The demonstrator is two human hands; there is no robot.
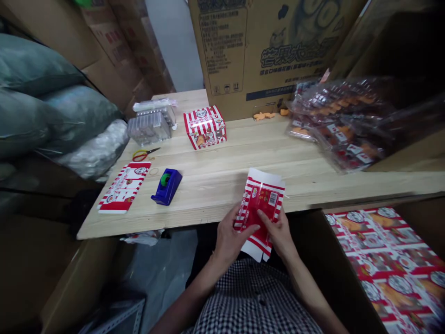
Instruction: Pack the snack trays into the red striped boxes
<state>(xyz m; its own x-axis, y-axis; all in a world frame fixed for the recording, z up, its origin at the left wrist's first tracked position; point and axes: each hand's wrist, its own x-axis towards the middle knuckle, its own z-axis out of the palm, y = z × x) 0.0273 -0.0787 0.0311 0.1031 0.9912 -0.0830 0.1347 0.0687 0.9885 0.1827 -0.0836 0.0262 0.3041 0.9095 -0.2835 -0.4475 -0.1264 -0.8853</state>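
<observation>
A red and white striped carton (pixel 264 197) with open white end flaps is held over the table's front edge. My left hand (pixel 232 234) grips its left side, thumb on the red face. On the right side my right hand (pixel 277 230) grips it, thumb also on the face. A barcode label shows near the carton's upper right. Beyond it, at the back, stands a formed striped box (pixel 206 128). A flat striped card (pixel 125 188) lies at the table's left end, beside a blue tape dispenser (pixel 167 186) with a green core.
Scissors (pixel 145 154) and clear plastic cases (pixel 149 127) are at the left. Plastic-wrapped packs (pixel 347 125) are heaped at the right. A large cardboard box (pixel 257 83) stands at the back. An open box of printed cartons (pixel 389 264) is at lower right.
</observation>
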